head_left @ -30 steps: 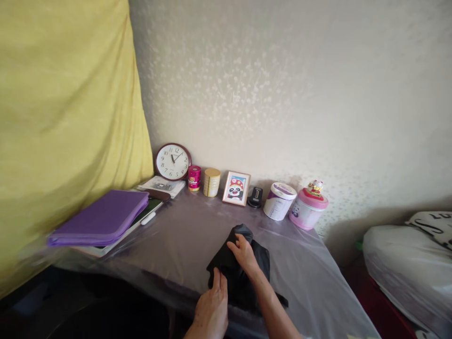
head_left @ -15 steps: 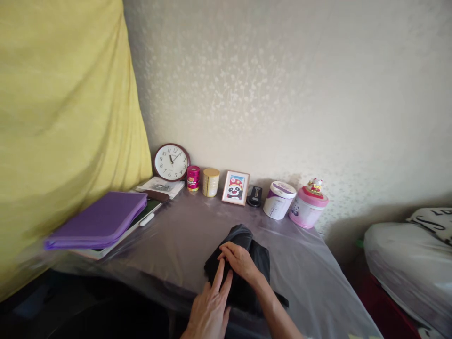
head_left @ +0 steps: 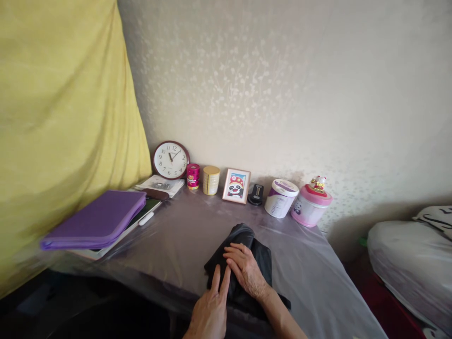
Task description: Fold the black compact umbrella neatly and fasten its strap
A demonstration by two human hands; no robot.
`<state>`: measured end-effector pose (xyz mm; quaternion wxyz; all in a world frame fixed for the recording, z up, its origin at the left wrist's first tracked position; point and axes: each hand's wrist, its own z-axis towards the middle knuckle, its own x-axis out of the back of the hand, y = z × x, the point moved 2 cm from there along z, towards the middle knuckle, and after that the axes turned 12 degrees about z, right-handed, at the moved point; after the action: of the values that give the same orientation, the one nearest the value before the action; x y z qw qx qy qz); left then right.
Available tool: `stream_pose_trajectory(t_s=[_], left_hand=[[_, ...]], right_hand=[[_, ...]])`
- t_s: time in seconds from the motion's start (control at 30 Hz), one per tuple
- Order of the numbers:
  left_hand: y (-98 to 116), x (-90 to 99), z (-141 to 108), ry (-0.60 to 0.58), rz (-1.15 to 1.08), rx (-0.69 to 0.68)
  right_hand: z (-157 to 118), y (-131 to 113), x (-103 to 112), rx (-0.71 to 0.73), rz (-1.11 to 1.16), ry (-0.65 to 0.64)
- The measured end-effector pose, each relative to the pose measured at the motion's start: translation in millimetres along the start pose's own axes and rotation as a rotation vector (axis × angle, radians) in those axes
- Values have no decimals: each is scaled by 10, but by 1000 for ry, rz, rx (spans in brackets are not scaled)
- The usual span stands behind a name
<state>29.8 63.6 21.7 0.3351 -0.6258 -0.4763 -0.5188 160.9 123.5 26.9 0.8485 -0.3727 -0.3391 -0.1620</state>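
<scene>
A folded piece of thin black fabric, slightly shiny, lies bunched on the table in front of me; its exact kind cannot be made out. A dark narrow end of it sticks out at the lower right. My right hand rests flat on top, fingers pointing left and pressed lightly to the cloth. From the near left side my left hand reaches onto the fabric, two fingers stretched out, their tips close to the right hand's fingers. Neither hand grips anything that I can see. Part of the fabric is hidden under both hands.
A plastic-covered table bears a purple folder at left. Along the wall stand a clock, small cans, a panda picture frame, a white tub and a pink tub with a figurine. Yellow cloth hangs left.
My right hand has turned and flattened out, moving slightly right over the black fabric. My left hand's fingertips have come down a little. The fabric keeps about the same shape.
</scene>
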Motion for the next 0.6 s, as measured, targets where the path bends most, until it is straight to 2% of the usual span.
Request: stream_pose_trajectory(t_s=[0.3, 0.5, 0.6], left_hand=[[-1, -74, 46, -21, -23, 14], [-5, -96, 64, -9, -25, 5], [-9, -90, 51, -1, -39, 8]], right_hand=[[402, 699, 128, -133, -97, 16], [499, 1049, 202, -485, -31, 103], [365, 1091, 339, -557, -60, 202]])
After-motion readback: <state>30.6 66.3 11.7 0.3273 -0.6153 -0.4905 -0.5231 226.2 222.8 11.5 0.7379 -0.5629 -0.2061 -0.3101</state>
